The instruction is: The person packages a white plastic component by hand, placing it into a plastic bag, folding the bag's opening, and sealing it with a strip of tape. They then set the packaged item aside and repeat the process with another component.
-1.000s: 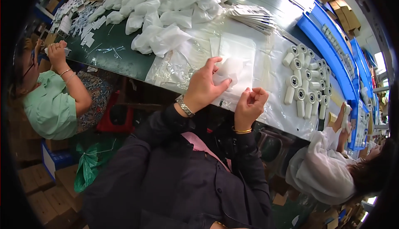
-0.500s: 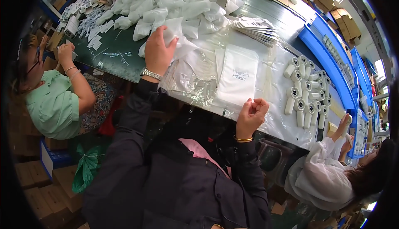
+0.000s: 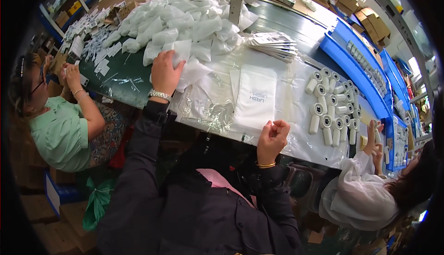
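My left hand (image 3: 166, 73) rests at the near edge of a heap of filled white pouches (image 3: 162, 28), thumb spread from the fingers. Its fingertips touch a white pouch (image 3: 181, 50); I cannot see a grip on it. A small stack of flat white pouches with dark print (image 3: 255, 93) lies before me on clear plastic sheeting (image 3: 203, 111). Beside its lower right corner is my right hand (image 3: 273, 140), fingers curled and thumb pressed to them. Whatever it pinches, if anything, is hidden.
Right of the flat pouches stand several white round-headed parts with short handles (image 3: 327, 107). Printed cards (image 3: 273, 42) lie fanned behind. A metal post (image 3: 236, 3) rises from the table. Blue bins (image 3: 356, 65) line the right. Co-workers sit left (image 3: 64, 125) and right (image 3: 356, 190).
The whole view has shifted slightly. My left hand has drawn a little nearer to me at the heap's edge. My right hand stays by the flat pouches' corner. Both co-workers' hands have moved.
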`<state>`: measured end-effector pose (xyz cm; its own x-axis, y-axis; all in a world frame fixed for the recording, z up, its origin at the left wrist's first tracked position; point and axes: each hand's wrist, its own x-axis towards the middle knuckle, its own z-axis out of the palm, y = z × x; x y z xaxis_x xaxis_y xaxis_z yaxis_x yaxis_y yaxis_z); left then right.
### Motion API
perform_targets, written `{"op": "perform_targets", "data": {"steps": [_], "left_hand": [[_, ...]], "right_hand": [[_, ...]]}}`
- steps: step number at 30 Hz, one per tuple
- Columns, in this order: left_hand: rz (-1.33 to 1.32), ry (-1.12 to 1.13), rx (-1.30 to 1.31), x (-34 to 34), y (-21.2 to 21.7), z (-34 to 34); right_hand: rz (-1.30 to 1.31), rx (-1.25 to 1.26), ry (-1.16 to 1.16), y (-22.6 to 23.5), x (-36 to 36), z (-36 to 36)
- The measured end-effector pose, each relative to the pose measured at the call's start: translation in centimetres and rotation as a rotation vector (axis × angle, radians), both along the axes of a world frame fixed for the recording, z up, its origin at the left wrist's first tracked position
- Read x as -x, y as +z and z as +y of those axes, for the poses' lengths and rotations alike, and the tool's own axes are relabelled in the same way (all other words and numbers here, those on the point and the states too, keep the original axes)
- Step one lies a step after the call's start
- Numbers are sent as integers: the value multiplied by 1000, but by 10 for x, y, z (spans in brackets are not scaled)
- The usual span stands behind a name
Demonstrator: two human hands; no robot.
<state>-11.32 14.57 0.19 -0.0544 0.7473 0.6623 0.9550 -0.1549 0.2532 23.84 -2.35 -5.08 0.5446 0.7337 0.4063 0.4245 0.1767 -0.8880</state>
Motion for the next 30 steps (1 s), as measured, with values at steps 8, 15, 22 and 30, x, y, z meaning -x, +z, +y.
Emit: {"op": "perform_targets", "data": {"steps": [8, 15, 22, 30], "left_hand": [[-54, 5, -191, -62, 25, -53], [-277, -588, -128, -173, 22, -125], [-397, -873, -63, -224, -9, -152], [-367, -836, -128, -223, -19, -151]], "right_hand": [[-103, -52, -34, -3, -3, 0], [-112, -43, -58, 5, 0, -2], [-81, -17, -71, 8, 2, -4], [-169, -80, -76, 9, -1, -2]]}}
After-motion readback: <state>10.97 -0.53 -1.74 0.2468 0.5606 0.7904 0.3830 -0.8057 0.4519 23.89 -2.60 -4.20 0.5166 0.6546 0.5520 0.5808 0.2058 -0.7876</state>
